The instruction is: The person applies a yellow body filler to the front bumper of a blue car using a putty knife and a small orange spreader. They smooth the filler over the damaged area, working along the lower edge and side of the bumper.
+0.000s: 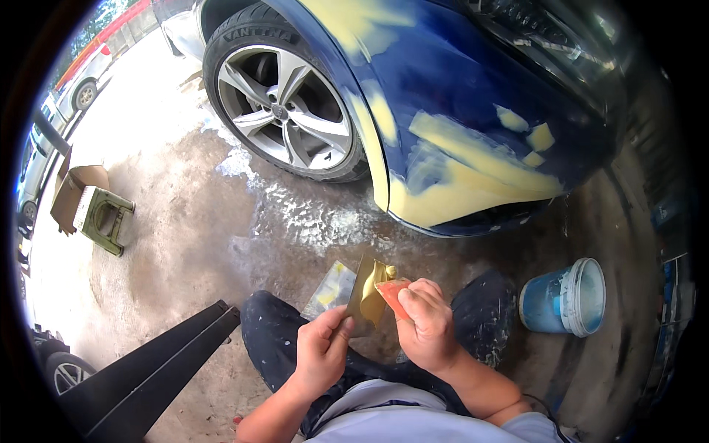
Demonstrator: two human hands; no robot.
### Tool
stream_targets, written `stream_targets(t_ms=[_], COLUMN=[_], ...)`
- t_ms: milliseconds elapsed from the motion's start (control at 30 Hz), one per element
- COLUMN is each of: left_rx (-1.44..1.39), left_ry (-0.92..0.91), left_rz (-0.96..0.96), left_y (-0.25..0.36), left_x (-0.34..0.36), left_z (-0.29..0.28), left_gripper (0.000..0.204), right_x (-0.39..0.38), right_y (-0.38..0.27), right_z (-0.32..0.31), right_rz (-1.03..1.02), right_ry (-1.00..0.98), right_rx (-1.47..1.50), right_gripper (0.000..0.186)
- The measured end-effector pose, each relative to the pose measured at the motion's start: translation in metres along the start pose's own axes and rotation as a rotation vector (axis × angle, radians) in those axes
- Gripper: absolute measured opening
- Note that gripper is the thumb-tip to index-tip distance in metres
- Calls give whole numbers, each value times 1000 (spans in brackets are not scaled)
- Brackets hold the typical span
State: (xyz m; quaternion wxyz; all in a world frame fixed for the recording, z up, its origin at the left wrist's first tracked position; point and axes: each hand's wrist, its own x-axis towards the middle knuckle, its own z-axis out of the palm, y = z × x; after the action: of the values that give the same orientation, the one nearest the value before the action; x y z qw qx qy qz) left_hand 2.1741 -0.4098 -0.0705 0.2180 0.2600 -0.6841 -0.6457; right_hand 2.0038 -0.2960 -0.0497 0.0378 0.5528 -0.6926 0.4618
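My left hand (323, 347) is closed on the lower left edge of a thin, flat mixing board (359, 299), held tilted above my lap. Yellow body filler (378, 292) is smeared across the board, with a thicker lump at its top. In my right hand (427, 321) is an orange-red putty spreader (394, 294), pinched between thumb and fingers, its edge against the filler. Ahead stands a dark blue car bumper (473, 81) with patches of dried-looking yellow filler (473, 188) along its lower corner and wheel arch.
A spattered plate (330, 288) lies beyond my left knee. To my right stands a blue bucket (546, 301) with a whitish rim. The car's wheel (284, 111) is ahead. At left are a green stool (105, 220), a cardboard box (77, 181) and a black beam (159, 373). White residue (310, 214) marks the floor.
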Motion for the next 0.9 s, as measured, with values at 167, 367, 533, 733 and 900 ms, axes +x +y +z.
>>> stream_targets(t_ms=[167,367,533,733,900], left_rx=[310,307,86,-398,-424], left_ry=[7,85,465,575,499], left_rz=[320,536,509,133,36], left_y=[13,33,-24,-146,-178], left_x=[17,45,89,111,134], left_z=[-17,-45,-67,-84,-94], left_gripper=[33,43,21,22,23], right_x=[1,-7,-9,12,76], right_y=[-6,11,40,70,64], right_z=[29,46,33,15,6], right_rz=[-5,177,599,648,-9], right_ry=[-39,-280,-5,330,264], right_rx=[29,297,778,561,-816], right_gripper=[24,36,19,22,30])
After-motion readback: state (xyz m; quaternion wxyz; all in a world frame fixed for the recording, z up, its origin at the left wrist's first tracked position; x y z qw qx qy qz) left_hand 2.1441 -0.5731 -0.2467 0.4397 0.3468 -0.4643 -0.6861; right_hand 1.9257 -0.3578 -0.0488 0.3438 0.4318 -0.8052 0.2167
